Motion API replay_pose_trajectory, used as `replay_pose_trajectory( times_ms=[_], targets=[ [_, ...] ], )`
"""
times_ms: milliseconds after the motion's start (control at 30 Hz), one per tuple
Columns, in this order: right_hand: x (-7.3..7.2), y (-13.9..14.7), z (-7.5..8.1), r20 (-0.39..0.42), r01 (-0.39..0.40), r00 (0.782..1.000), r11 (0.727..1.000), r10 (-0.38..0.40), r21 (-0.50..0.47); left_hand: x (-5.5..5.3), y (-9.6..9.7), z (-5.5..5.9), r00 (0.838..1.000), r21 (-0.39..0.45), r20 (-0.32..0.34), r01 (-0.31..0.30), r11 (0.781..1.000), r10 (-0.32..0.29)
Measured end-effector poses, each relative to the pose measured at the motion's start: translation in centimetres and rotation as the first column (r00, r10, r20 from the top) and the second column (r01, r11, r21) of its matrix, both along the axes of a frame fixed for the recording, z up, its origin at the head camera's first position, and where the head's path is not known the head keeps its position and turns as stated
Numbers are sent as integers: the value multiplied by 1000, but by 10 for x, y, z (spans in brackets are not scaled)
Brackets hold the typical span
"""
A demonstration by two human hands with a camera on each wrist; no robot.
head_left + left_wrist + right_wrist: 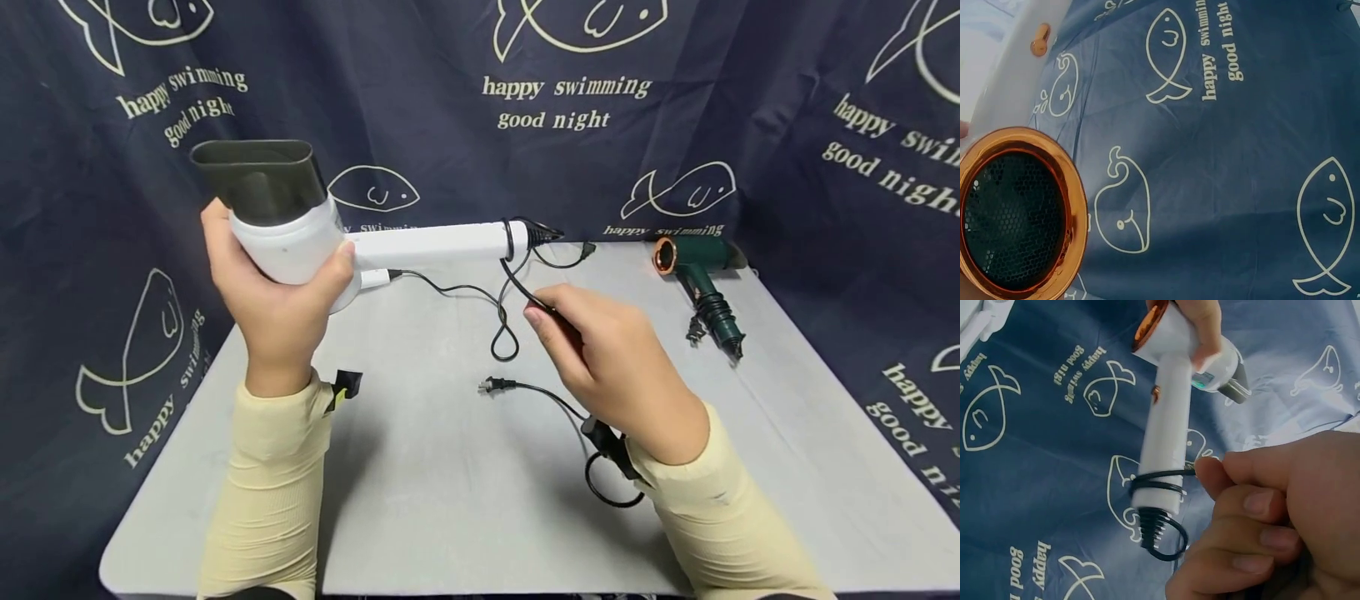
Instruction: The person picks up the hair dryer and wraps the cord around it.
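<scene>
My left hand grips the head of a white hair dryer above the table, its flat black nozzle pointing up. The white handle stretches to the right. In the left wrist view, the dryer's copper-rimmed mesh intake fills the lower left. My right hand pinches the black cord between thumb and index finger. Turns of that cord circle the handle's end, beside a loop at its ribbed sleeve. The cord's two-pin plug hangs below the right hand.
A dark green hair dryer lies at the table's back right, its cord wound round the handle. Behind the white dryer, a white piece with a looped black cord lies on the grey table. Navy fish-print curtains enclose the table.
</scene>
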State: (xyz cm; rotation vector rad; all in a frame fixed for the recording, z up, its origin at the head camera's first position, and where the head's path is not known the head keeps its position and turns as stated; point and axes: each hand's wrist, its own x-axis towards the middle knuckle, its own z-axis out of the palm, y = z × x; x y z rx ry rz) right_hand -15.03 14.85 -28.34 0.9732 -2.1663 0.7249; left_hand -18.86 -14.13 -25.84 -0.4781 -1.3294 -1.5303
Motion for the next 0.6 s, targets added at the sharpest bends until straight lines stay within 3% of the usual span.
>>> replay_pose_trajectory(
  times_ms=[233, 467, 600],
  targets=[
    [0, 6, 6, -51, -4, 999, 1000, 3, -4, 4, -2, -3, 995, -142, 92, -23, 990, 36],
    [-1, 12, 13, -101, 2, 995, 997, -11, -81, 10, -2, -4, 962, -280, 256, -17, 960, 92],
    [-2, 13, 20, -122, -3, 992, 988, -16, -156, 13, -4, -5, 962, -320, 263, 8, 947, 80]
  ],
)
